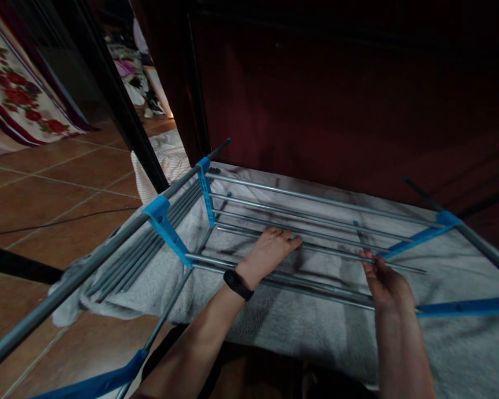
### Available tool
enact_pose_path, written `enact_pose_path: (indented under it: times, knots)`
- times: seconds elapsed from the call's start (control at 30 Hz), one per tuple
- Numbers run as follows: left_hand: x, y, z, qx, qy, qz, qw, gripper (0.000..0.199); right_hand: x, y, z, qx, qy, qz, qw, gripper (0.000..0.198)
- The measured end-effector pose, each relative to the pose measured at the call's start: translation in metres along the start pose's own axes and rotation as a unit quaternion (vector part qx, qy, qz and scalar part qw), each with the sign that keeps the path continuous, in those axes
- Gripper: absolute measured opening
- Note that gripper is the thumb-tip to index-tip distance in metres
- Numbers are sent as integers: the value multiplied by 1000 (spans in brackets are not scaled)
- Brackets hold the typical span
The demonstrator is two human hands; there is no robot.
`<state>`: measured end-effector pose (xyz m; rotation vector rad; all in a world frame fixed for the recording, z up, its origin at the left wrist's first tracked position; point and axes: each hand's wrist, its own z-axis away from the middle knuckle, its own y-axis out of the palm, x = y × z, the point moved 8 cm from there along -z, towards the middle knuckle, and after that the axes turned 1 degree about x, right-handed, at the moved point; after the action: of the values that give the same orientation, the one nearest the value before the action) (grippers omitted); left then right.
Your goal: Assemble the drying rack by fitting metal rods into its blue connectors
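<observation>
A thin grey metal rod (332,251) runs crosswise inside a rack frame of tubes and blue plastic brackets. My left hand (270,250), with a dark band on the wrist, is closed over the rod left of its middle; its fingertips are partly hidden behind the rod. My right hand (385,280) pinches the same rod near its right end, which sticks out past the fingers. The rod's left end lies beside a blue bracket (207,194); I cannot tell whether it touches. Several crossbars (307,194) span between the left and right brackets.
Several loose grey rods (145,249) lie on the grey cloth (316,327) at the left. A long side tube (66,288) slopes toward me. Behind stands a dark red panel (336,111). Tiled floor (58,205) with a black cable extends left, near a floral cloth (20,88).
</observation>
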<state>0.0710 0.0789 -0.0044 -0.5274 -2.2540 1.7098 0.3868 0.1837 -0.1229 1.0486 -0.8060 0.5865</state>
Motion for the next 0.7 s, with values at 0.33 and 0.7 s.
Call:
enact_pose_path:
  times: [0.33, 0.7]
  knots:
    - [-4, -3, -2, -18, 17, 14, 1000, 30, 1, -7, 8, -76, 67, 14, 995, 34]
    - [23, 0, 1, -12, -31, 31, 999, 10, 4, 3, 17, -71, 79, -47, 993, 29]
